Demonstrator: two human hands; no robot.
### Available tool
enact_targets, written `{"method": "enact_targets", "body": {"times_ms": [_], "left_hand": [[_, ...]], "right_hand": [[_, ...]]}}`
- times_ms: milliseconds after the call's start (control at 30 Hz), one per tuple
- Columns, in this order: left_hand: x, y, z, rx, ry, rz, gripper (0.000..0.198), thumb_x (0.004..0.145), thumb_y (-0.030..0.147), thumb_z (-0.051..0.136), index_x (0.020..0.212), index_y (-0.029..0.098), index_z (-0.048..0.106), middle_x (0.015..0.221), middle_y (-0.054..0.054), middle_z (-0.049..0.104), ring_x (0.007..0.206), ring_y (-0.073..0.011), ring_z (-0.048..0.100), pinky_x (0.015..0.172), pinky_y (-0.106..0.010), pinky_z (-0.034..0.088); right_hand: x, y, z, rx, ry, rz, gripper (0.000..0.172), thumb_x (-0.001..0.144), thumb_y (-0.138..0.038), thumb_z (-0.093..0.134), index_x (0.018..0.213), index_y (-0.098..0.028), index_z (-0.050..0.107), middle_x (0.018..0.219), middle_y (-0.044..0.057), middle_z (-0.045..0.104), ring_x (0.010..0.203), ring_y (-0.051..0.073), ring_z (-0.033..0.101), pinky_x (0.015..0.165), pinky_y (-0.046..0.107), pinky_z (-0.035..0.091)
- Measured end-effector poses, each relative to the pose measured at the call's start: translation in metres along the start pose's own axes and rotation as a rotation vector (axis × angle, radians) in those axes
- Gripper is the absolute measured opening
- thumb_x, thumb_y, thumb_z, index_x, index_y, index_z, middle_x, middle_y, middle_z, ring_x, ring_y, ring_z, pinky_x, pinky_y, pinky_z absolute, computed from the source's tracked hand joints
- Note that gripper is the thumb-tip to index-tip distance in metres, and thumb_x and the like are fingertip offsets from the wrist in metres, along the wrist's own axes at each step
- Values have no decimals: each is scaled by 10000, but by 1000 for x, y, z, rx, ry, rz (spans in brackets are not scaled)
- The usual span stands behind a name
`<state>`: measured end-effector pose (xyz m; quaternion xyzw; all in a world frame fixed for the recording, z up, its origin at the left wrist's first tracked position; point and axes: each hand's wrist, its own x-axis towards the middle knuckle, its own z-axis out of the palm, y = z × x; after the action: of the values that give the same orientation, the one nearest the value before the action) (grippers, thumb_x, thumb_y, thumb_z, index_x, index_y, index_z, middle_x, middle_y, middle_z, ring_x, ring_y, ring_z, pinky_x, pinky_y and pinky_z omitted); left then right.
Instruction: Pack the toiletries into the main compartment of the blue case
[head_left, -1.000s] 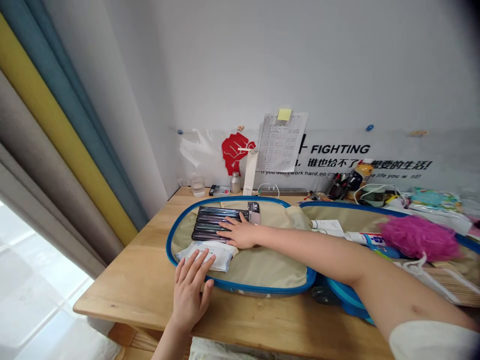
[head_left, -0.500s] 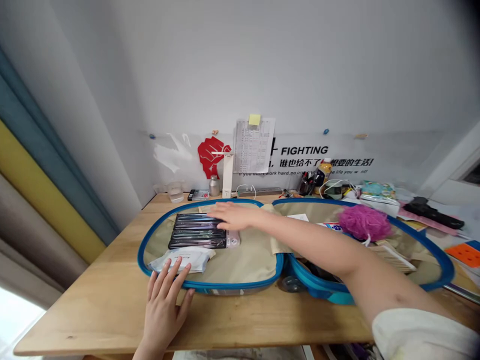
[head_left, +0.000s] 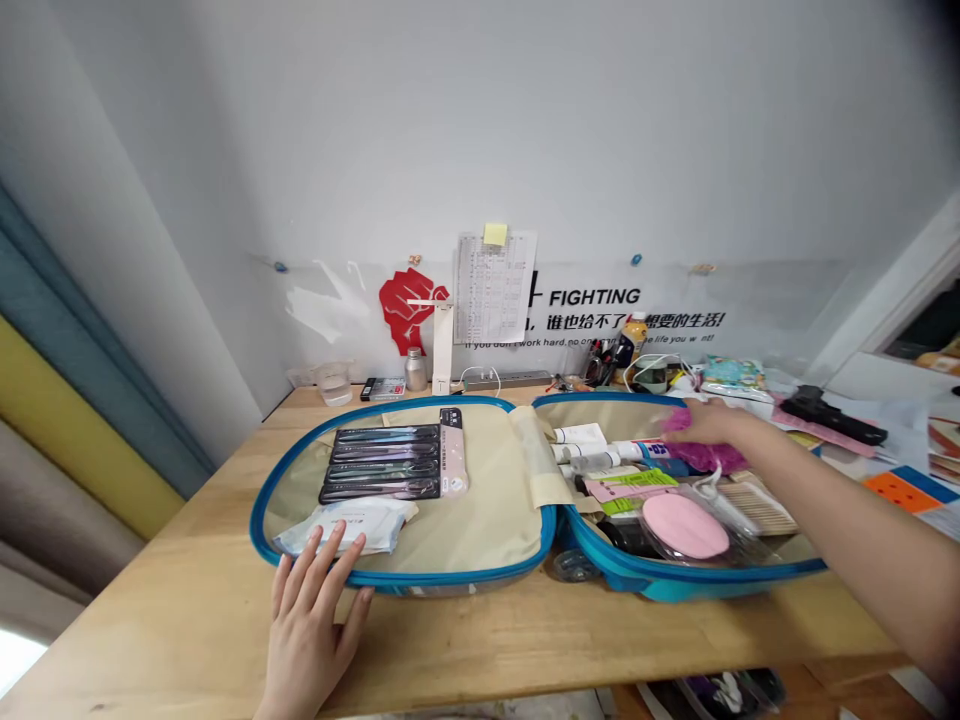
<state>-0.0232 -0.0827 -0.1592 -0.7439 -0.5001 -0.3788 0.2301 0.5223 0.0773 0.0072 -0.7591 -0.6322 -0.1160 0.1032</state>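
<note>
A blue-rimmed suitcase [head_left: 480,577] lies open on the wooden desk. My left hand [head_left: 311,610] rests at the near rim of its left half, fingers spread, fingertips on a white soft packet [head_left: 375,522]. Behind that packet lies a pack of toothbrushes [head_left: 386,465]. In the right half, my right hand [head_left: 709,422] has its fingers curled on a purple mesh bath puff [head_left: 724,457], partly covering it. Beside the puff are a toothpaste tube [head_left: 649,450], white tubes [head_left: 581,434], a pink oval item [head_left: 685,527] and a cream-coloured comb [head_left: 757,505].
Along the wall stand a clear cup [head_left: 334,384], a silver jar [head_left: 415,370], a white lamp [head_left: 442,350], a power strip [head_left: 506,380] and a bottle [head_left: 632,345]. Right of the suitcase lie papers, a black object [head_left: 832,415] and an orange-and-blue item [head_left: 911,492].
My right hand has left the toothbrush pack and moved right onto the bath puff, uncovering the suitcase's middle. My left hand stays by the white packet. The view has shifted slightly.
</note>
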Motion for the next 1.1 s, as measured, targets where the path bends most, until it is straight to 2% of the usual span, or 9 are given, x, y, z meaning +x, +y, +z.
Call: {"method": "enact_targets", "body": {"times_ms": [167, 267, 333, 433, 567, 667, 833, 967, 1100], "left_hand": [[0, 0, 0, 26, 4, 5, 599, 913, 218, 512, 1490, 229, 354, 1464, -120, 492, 1485, -218, 213, 1215, -402, 112], [-1, 1, 1, 38, 4, -6, 553, 907, 212, 520, 1450, 214, 418, 1421, -124, 539, 1468, -232, 264, 1211, -403, 134], [-2, 1, 2, 37, 3, -16, 536, 904, 220, 526, 1434, 216, 444, 1405, -116, 558, 1453, -242, 299, 1209, -407, 145], [-1, 2, 2, 34, -1, -29, 526, 901, 228, 531, 1422, 220, 463, 1402, -106, 564, 1441, -243, 324, 1207, -407, 153], [1, 3, 1, 39, -3, -23, 513, 897, 225, 534, 1406, 209, 475, 1404, -110, 561, 1456, -230, 293, 1208, -399, 143], [3, 5, 1, 52, -2, -18, 492, 898, 222, 531, 1388, 200, 491, 1400, -112, 564, 1455, -228, 294, 1207, -396, 145], [2, 5, 2, 63, -6, -24, 490, 897, 226, 527, 1385, 216, 494, 1387, -102, 578, 1416, -239, 369, 1195, -410, 183], [0, 3, 4, 68, -10, -33, 495, 894, 245, 530, 1387, 233, 497, 1378, -92, 588, 1382, -246, 421, 1190, -409, 191], [1, 3, 4, 74, -10, -18, 450, 895, 240, 532, 1344, 205, 530, 1376, -107, 587, 1400, -247, 392, 1193, -407, 179]], "right_hand": [[-13, 14, 7, -32, -84, 209, 546, 588, -500, 753, 1025, -212, 597, 1139, 212, 582, 1033, 466, 614, 773, 636, 491], [-12, 0, -10, -27, -54, 218, 458, 590, -393, 757, 943, -160, 583, 1085, 257, 571, 1072, 555, 549, 767, 679, 466], [-8, -21, -26, -5, -6, 160, 442, 627, -322, 721, 994, -125, 573, 1128, 295, 542, 1139, 580, 485, 812, 690, 442], [-2, -72, -49, 74, 46, -36, 555, 677, -282, 665, 1190, -127, 519, 1235, 268, 498, 1219, 493, 456, 939, 643, 416], [-8, -175, -56, 239, -7, -400, 638, 702, -319, 651, 1303, -213, 467, 1300, 129, 492, 1216, 296, 511, 1042, 451, 426], [-24, -262, -40, 533, -128, -731, 598, 700, -274, 643, 1271, -183, 489, 1259, 127, 510, 1153, 273, 545, 1018, 471, 441], [-57, -383, 4, 657, -218, -972, 621, 635, -190, 711, 1228, -184, 527, 1213, 100, 536, 1168, 240, 538, 1044, 398, 425], [-78, -439, 32, 717, -261, -1009, 585, 650, -204, 749, 1190, -199, 525, 1208, 85, 522, 1152, 233, 548, 1025, 404, 437], [-92, -462, 47, 748, -275, -935, 554, 727, -274, 749, 1205, -172, 488, 1268, 119, 470, 1183, 231, 529, 1026, 407, 433]]}}
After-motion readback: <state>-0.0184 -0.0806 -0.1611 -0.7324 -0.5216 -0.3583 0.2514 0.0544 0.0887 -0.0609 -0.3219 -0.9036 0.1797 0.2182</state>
